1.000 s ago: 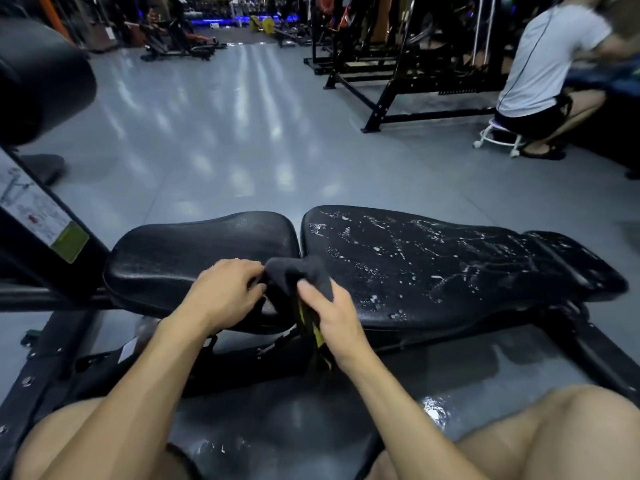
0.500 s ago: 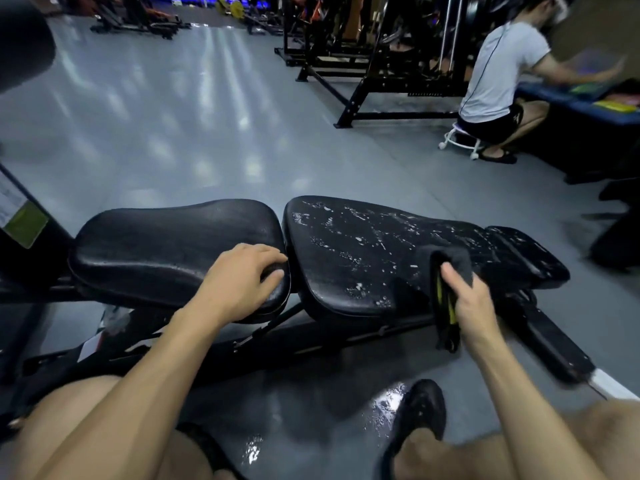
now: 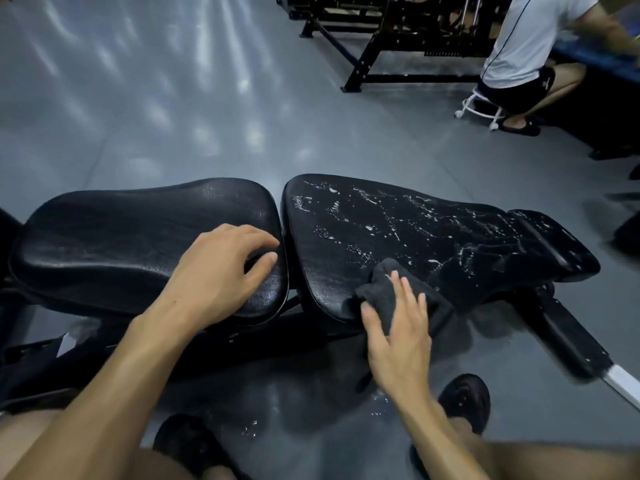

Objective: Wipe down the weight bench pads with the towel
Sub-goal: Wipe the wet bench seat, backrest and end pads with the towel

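Note:
A black weight bench lies across my view with two pads. The left seat pad [image 3: 114, 244] looks dull and mostly dry. The longer right back pad [image 3: 433, 233] is streaked with white foam and drops. My left hand [image 3: 218, 275] rests on the seat pad's right end, fingers spread, holding nothing. My right hand [image 3: 398, 327] lies flat with fingers extended on a dark grey towel [image 3: 381, 289], pressing it against the near edge of the back pad. Part of the towel hangs over that edge.
The bench's black frame [image 3: 561, 344] runs out to the right, ending in a white tip. Wet patches shine on the grey floor [image 3: 214, 109] between my shoes. A person on a white stool [image 3: 485, 109] sits at the back right beside black rack frames [image 3: 381, 39].
My right hand carried the towel from between both hands out to the right, then back left and down flat onto the back pad's near edge. My left hand settled on the seat pad.

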